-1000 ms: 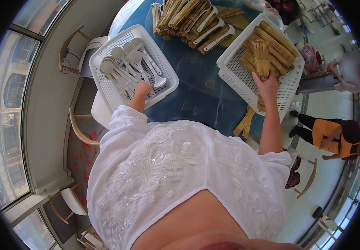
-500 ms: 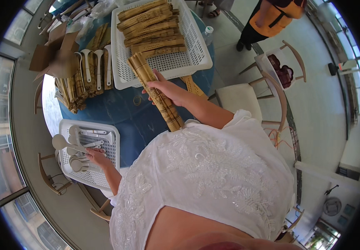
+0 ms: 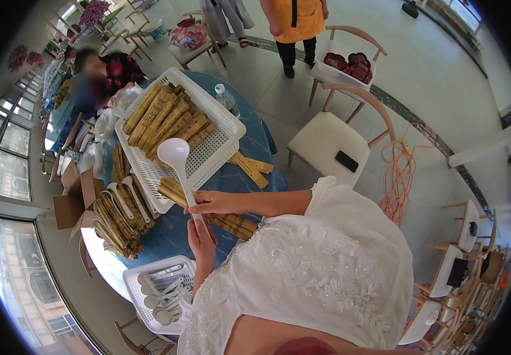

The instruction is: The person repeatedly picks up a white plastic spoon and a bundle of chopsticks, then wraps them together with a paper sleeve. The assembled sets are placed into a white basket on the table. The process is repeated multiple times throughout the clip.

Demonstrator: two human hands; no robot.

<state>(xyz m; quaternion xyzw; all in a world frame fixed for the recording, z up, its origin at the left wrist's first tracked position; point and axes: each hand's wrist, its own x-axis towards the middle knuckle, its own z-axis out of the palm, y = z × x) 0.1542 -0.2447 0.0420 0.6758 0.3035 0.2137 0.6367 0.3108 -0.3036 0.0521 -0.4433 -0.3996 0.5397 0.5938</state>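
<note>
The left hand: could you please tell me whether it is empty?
No, the left hand holds the handle of a white ladle.

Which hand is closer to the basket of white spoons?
Left. The left hand is above and right of the basket in the picture; the right hand is farther up, over the brown bundle.

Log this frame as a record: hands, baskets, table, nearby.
left hand: grips white spoon by its handle
right hand: holds brown bundle, fingers at the spoon's handle
large basket: white, perforated; brown bundles inside
small basket: white, perforated; white spoons inside
table: blue top; clear bottle, flat strips, brown stack with white spoons on it
nearby: chair with black phone on seat
</note>
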